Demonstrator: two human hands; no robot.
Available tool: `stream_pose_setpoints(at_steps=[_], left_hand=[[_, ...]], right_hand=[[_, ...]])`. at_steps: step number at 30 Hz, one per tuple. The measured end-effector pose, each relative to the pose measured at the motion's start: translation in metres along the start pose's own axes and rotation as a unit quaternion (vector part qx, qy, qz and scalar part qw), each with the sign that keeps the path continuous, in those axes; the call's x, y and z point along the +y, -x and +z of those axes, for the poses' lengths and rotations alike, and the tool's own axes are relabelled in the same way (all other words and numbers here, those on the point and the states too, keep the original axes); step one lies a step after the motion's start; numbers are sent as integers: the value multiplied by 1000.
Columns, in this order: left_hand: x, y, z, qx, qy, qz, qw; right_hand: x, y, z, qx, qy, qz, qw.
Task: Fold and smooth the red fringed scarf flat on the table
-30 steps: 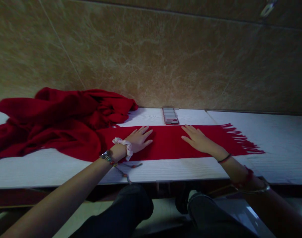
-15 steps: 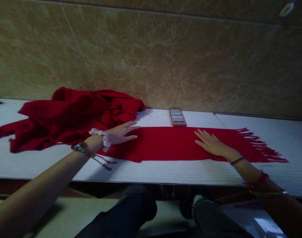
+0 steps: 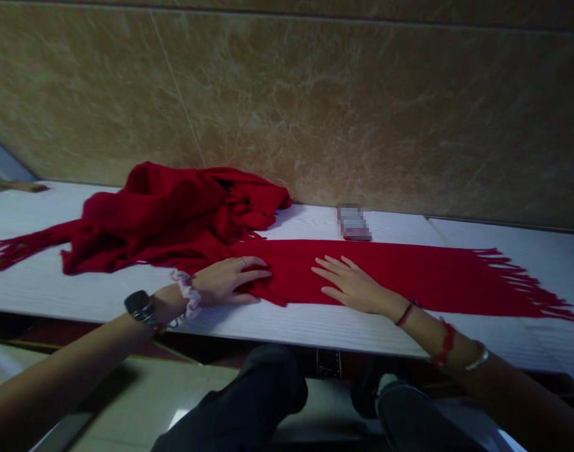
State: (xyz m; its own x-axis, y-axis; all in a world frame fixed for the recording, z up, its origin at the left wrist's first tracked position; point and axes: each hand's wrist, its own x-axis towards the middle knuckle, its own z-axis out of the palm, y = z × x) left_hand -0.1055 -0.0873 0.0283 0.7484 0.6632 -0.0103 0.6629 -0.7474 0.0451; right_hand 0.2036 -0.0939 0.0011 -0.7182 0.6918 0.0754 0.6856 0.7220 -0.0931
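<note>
A red fringed scarf (image 3: 438, 276) lies stretched flat along the white bench top, its tassels spread at the right end. Near its left part my left hand (image 3: 230, 280) rests with fingers apart, a ring on one finger and a scrunchie at the wrist. My right hand (image 3: 346, 284) lies palm down on the middle of the flat cloth, fingers spread. Left of and behind my left hand is a crumpled heap of red cloth (image 3: 174, 207), with fringe trailing left. Whether heap and flat part are one piece, I cannot tell.
A small blurred rectangular object (image 3: 354, 221) sits behind the scarf near the marbled wall (image 3: 315, 107). The white bench top (image 3: 277, 323) is narrow, with its front edge close to my knees. A brown item (image 3: 26, 186) lies at the far left.
My right hand has slid left along the scarf toward my left hand. My left hand has come slightly nearer the front edge. The view has shifted a little left.
</note>
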Motion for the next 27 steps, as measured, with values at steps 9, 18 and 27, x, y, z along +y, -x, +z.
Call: stream_pose_setpoints(at_steps=[9,18,27], left_hand=[[-33,15,-4,-11,-82,-44,996],[-61,50,-8,-55,-50,-110,991],[30,-89,-28,45,-69,56,995]], right_hand=[[5,7,-3,2,7,6,1000],[6,7,-2,21,-19,21,999],[51,64,-19,71,0,144,987]])
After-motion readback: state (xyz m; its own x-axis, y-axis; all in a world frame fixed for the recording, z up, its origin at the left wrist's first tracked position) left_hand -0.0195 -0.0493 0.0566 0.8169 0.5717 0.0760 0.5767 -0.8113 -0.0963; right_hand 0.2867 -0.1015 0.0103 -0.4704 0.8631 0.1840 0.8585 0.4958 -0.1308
